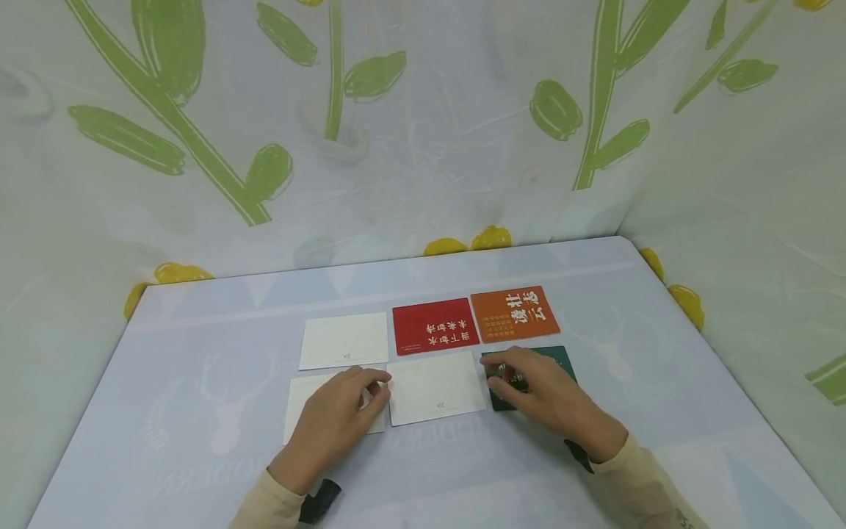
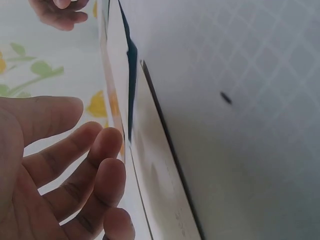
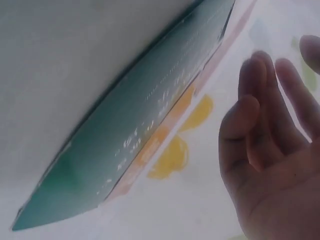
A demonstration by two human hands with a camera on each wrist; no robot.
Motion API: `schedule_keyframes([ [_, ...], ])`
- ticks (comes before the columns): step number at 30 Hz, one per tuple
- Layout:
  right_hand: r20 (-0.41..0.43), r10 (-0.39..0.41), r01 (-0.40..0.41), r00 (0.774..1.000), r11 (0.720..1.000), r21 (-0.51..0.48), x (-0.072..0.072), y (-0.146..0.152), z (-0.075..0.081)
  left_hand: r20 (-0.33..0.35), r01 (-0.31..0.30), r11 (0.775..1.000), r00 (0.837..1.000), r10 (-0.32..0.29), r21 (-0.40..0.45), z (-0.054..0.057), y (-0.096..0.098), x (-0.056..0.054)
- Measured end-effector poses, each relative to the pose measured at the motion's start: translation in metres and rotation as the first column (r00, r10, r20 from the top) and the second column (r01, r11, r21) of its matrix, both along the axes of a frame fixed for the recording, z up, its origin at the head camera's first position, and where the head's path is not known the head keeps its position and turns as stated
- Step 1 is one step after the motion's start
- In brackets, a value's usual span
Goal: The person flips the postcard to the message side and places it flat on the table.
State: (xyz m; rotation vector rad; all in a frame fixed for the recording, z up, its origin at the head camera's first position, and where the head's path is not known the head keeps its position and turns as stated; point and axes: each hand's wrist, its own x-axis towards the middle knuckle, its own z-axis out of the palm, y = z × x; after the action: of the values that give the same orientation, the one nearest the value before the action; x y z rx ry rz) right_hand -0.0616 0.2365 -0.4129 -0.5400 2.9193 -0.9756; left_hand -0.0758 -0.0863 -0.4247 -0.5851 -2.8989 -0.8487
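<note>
Several cards lie in two rows on the table. In the head view the back row holds a white card (image 1: 344,340), a red card (image 1: 436,326) and an orange card (image 1: 515,314), both coloured ones with white lettering. The front row has a white card (image 1: 305,394) at left, another white card (image 1: 436,387) in the middle and a green card (image 1: 560,360) at right. My left hand (image 1: 344,415) hovers over the left front card, fingers loosely bent, holding nothing. Over the green card, partly covering it, is my right hand (image 1: 545,386), its fingers relaxed and nothing between them.
The pale table (image 1: 218,345) has faint printed deer and lettering. Behind it and at the sides hangs a white cloth (image 1: 456,147) with green leaves and yellow flowers. A black strap (image 1: 321,501) shows at the left wrist.
</note>
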Motion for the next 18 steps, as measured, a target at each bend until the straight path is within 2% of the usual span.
schedule_keyframes([
  [7, -0.089, -0.030, 0.030, 0.996, 1.000, -0.004, -0.002, 0.006, 0.000, -0.018, -0.008, 1.000, 1.000, 0.008, 0.002, -0.001, -0.004, -0.002],
  [12, -0.109, -0.057, 0.057, 0.992, 0.998, -0.001, -0.003, 0.009, 0.002, -0.053, -0.001, 1.000, 0.999, 0.002, 0.021, 0.000, -0.007, -0.005],
  [18, -0.168, -0.038, 0.037, 0.985, 0.999, -0.011, -0.006, 0.011, 0.005, -0.117, 0.011, 1.000, 0.993, -0.009, 0.015, 0.004, -0.008, -0.009],
])
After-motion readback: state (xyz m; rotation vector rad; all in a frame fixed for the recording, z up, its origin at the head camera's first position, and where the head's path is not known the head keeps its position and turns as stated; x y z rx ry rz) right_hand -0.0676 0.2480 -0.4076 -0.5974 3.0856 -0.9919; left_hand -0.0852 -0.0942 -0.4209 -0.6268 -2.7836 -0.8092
